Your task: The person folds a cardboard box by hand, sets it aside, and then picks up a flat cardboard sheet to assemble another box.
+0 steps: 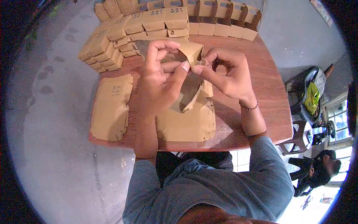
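Part-folded carton (192, 49), up over the table (257, 78): on the left, your left hand (161, 76) grips its side; on the right, your right hand (228, 74) pinches its corner. Careful, uneven thumb pressure could crease it, and a loose pinch might spring it open!

Single head-worn wide-angle view, facing forward and down, close above the table (271, 108)

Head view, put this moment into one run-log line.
left hand: pinching carton | right hand: pinching carton | carton: partly folded, over table | blanks: flat on table | boxes: stacked at far side
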Demonstrator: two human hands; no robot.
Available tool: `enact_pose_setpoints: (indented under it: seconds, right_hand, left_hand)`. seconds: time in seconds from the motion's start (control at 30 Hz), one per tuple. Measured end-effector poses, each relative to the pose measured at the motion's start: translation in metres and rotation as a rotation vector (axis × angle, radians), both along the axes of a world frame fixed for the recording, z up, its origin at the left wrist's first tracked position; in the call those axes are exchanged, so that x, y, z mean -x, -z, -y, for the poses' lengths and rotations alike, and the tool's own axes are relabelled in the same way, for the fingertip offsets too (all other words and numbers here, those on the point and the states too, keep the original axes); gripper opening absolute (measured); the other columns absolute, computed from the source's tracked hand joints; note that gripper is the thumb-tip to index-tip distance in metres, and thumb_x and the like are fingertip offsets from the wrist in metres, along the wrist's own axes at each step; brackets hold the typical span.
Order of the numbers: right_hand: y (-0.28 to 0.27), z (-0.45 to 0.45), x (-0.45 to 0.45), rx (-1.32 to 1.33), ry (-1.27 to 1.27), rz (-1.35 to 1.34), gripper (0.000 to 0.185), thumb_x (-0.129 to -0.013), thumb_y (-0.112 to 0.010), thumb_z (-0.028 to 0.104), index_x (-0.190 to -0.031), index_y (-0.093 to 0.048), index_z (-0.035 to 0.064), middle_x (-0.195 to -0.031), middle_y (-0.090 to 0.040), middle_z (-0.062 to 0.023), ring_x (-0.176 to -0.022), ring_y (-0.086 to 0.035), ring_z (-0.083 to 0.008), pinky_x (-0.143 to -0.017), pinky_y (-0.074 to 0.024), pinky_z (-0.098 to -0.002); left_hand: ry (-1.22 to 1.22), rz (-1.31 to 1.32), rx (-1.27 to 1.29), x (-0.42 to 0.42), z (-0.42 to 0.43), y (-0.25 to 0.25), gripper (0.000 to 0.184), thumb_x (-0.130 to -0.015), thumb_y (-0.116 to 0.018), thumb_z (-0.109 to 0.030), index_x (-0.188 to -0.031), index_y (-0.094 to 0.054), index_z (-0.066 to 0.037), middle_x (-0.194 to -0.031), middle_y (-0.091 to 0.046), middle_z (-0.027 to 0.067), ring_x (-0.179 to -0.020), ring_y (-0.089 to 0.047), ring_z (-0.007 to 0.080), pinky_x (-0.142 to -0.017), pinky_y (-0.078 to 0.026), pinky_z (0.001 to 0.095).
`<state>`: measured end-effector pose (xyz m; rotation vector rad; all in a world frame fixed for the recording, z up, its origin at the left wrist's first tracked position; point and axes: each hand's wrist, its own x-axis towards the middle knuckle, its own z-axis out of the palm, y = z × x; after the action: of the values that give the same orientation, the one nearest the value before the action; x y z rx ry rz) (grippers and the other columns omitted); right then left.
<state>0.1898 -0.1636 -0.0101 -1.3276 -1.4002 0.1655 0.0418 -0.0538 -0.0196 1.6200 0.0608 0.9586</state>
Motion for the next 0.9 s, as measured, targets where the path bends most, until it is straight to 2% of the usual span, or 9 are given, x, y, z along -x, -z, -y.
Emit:
enact_pose_setpoints:
  seconds: [0.17, 0.3, 0.33, 0.37, 0.47, 0.6, 0.7, 0.8, 0.9]
  right_hand:
    - [-0.008, 0.005, 0.004, 0.165, 0.003, -0.046, 0.026, -0.079, -0.080, 0.021, -0.075, -0.065, 0.0009, -0.063, -0.060, -0.0014, -0.062, -0.052, -0.0052, -0.058, -0.0437, -0.0231]
    - [-0.005, -0.001, 0.002, 0.134, 0.038, 0.026, 0.028, -0.077, -0.082, 0.024, -0.076, -0.066, 0.0016, -0.063, -0.059, -0.0014, -0.062, -0.053, -0.0062, -0.059, -0.0454, -0.0246]
    - [-0.004, -0.002, 0.003, 0.043, 0.150, 0.062, 0.028, -0.076, -0.083, 0.025, -0.080, -0.067, 0.0020, -0.064, -0.060, -0.0023, -0.061, -0.054, -0.0077, -0.059, -0.0465, -0.0255]
    - [-0.004, -0.005, 0.004, -0.049, 0.262, 0.097, 0.029, -0.074, -0.084, 0.026, -0.083, -0.069, 0.0025, -0.064, -0.062, -0.0033, -0.061, -0.056, -0.0092, -0.059, -0.0477, -0.0265]
    - [0.005, -0.017, 0.008, -0.229, 0.269, 0.058, 0.034, -0.074, -0.083, 0.027, -0.094, -0.071, 0.0026, -0.068, -0.066, -0.0079, -0.062, -0.060, -0.0129, -0.060, -0.0499, -0.0280]
    - [0.003, -0.009, 0.005, 0.085, 0.195, 0.080, 0.037, -0.078, -0.078, 0.029, -0.104, -0.072, 0.0034, -0.074, -0.069, -0.0131, -0.063, -0.065, -0.0150, -0.061, -0.0527, -0.0289]
    - [0.012, -0.015, 0.001, -0.050, 0.222, 0.139, 0.032, -0.079, -0.078, 0.025, -0.103, -0.072, 0.0043, -0.073, -0.070, -0.0112, -0.063, -0.066, -0.0139, -0.061, -0.0534, -0.0280]
    - [0.010, -0.013, 0.004, -0.020, 0.180, -0.013, 0.028, -0.080, -0.077, 0.021, -0.102, -0.073, 0.0042, -0.076, -0.071, -0.0097, -0.066, -0.067, -0.0123, -0.062, -0.0538, -0.0268]
    - [0.011, -0.013, 0.003, -0.068, 0.161, 0.040, 0.026, -0.081, -0.076, 0.019, -0.101, -0.073, 0.0038, -0.081, -0.073, -0.0098, -0.070, -0.068, -0.0110, -0.063, -0.0542, -0.0259]
  left_hand:
    - [-0.050, -0.092, -0.086, 0.001, -0.003, 0.000, 0.028, -0.092, -0.057, 0.001, -0.115, -0.041, -0.001, -0.104, -0.058, 0.0128, -0.094, -0.063, 0.0152, -0.074, -0.053, 0.0238]
    - [-0.155, -0.085, -0.123, -0.003, -0.003, 0.005, 0.027, -0.086, -0.059, 0.008, -0.104, -0.044, -0.005, -0.096, -0.057, 0.0075, -0.089, -0.063, 0.0134, -0.076, -0.053, 0.0240]
    - [-0.216, -0.083, -0.169, -0.004, -0.003, 0.006, 0.025, -0.086, -0.059, 0.008, -0.101, -0.043, -0.005, -0.095, -0.056, 0.0072, -0.088, -0.062, 0.0130, -0.075, -0.054, 0.0238]
    - [-0.217, -0.083, -0.168, -0.005, -0.002, 0.006, 0.025, -0.086, -0.059, 0.008, -0.101, -0.043, -0.005, -0.095, -0.056, 0.0072, -0.088, -0.062, 0.0130, -0.075, -0.054, 0.0238]
    - [-0.208, -0.112, -0.200, -0.007, 0.002, 0.005, 0.027, -0.085, -0.059, 0.009, -0.101, -0.042, -0.005, -0.094, -0.056, 0.0077, -0.089, -0.062, 0.0134, -0.076, -0.054, 0.0247]
    - [-0.192, -0.153, -0.203, -0.009, 0.007, 0.006, 0.033, -0.084, -0.058, 0.010, -0.106, -0.039, -0.005, -0.095, -0.058, 0.0096, -0.091, -0.063, 0.0145, -0.076, -0.055, 0.0256]
    - [-0.203, -0.138, -0.164, -0.009, 0.008, 0.005, 0.037, -0.084, -0.058, 0.010, -0.110, -0.036, -0.006, -0.095, -0.060, 0.0113, -0.091, -0.064, 0.0153, -0.075, -0.055, 0.0263]
    - [-0.236, -0.118, -0.187, -0.008, 0.006, 0.005, 0.040, -0.084, -0.060, 0.009, -0.111, -0.035, -0.006, -0.094, -0.063, 0.0126, -0.087, -0.066, 0.0157, -0.074, -0.055, 0.0267]
    - [-0.292, -0.117, -0.240, -0.007, 0.006, 0.003, 0.039, -0.083, -0.063, 0.008, -0.110, -0.036, -0.003, -0.089, -0.065, 0.0139, -0.082, -0.068, 0.0184, -0.071, -0.056, 0.0288]
